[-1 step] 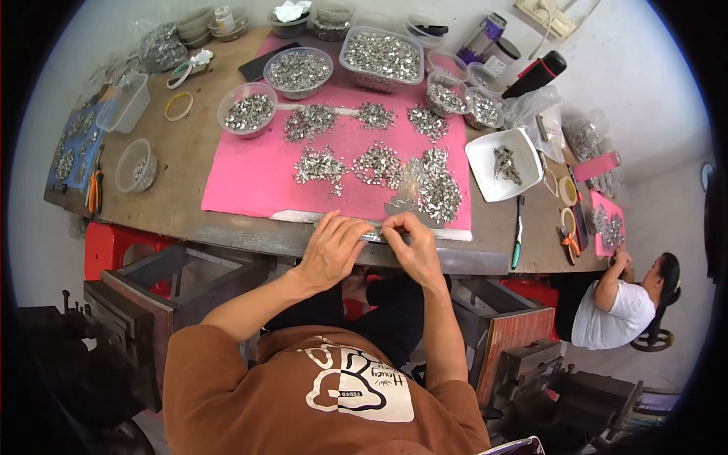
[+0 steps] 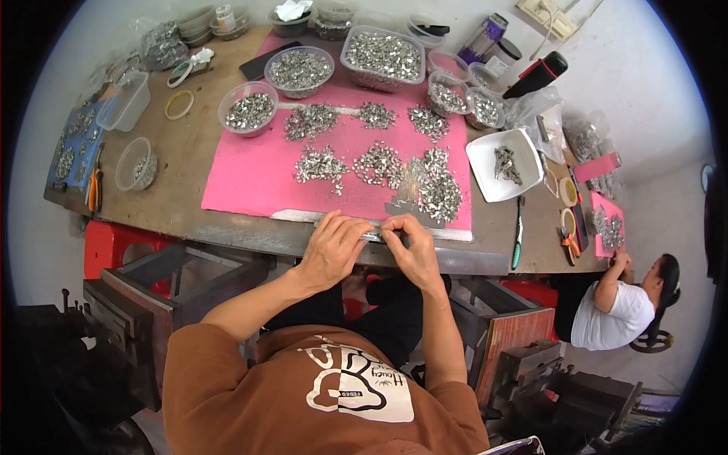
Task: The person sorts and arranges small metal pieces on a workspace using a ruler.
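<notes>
At the near edge of the bench, my left hand [image 2: 334,246] is closed, its fingers bent together over a narrow silvery metal strip [image 2: 371,236]. My right hand [image 2: 413,249] pinches at the strip's other end, thumb against fingers, close beside the left. What lies under the fingertips is mostly hidden. Just beyond the hands lies a pink mat [image 2: 250,178] bearing several heaps of small shiny metal pieces [image 2: 320,167]. The nearest heap [image 2: 440,193] sits past my right hand, next to a flat grey metal plate [image 2: 406,197].
Tubs of metal pieces [image 2: 299,72] line the mat's far side. Right of the mat are a white tray [image 2: 485,178] and a green toothbrush [image 2: 519,235]. Orange-handled pliers [image 2: 95,189] lie at the left. A co-worker [image 2: 618,307] in white sits far right.
My right hand has shifted very slightly at the strip. The left hand and the heaps look the same.
</notes>
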